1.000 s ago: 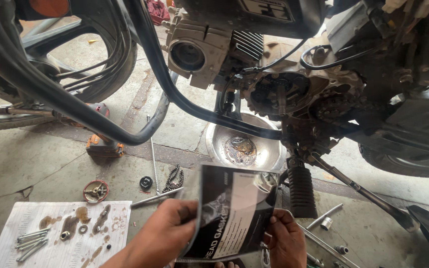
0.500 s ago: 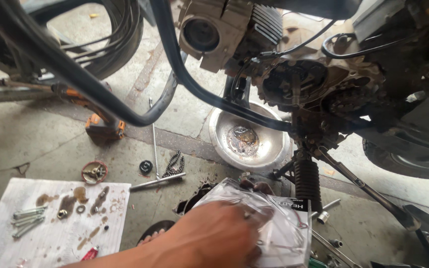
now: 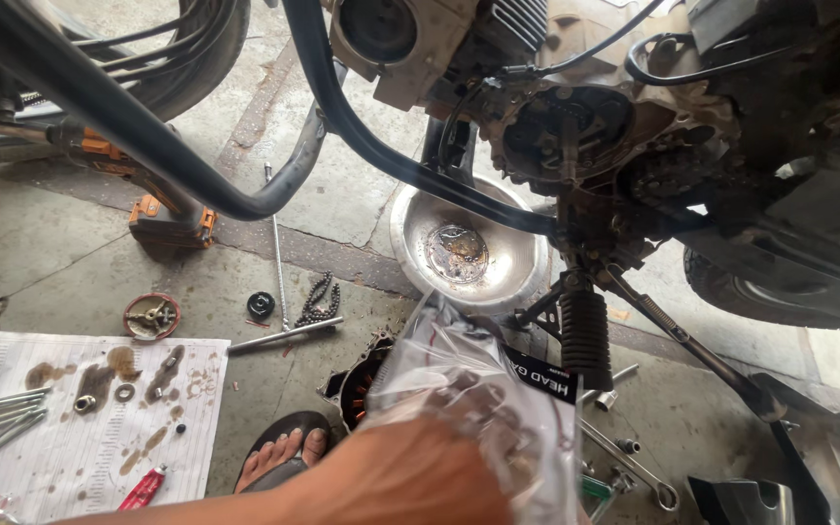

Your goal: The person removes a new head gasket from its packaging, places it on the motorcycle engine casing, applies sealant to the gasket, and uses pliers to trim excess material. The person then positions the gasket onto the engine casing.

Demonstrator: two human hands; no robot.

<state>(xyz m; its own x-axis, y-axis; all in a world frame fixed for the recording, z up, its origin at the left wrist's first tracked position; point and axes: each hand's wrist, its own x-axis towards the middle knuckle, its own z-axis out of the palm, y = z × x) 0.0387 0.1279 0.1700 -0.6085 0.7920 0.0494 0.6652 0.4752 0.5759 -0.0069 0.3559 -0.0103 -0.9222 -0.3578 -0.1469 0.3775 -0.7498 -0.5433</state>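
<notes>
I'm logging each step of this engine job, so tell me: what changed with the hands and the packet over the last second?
The packet, a second ago held up flat by both hands, now has the left hand pushed inside its clear plastic; the right hand has dropped out of view. The steel bowl under the engine, the bolts on the paper sheet and the chain lie as before.

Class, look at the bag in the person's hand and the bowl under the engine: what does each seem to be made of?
The bag looks like thin clear plastic film: see-through, crinkled, with glossy glints. The bowl looks like bare metal, perhaps steel or aluminium: silvery, dull-shiny walls, with dark oily residue at the bottom. The left hand touches the bag.
</notes>
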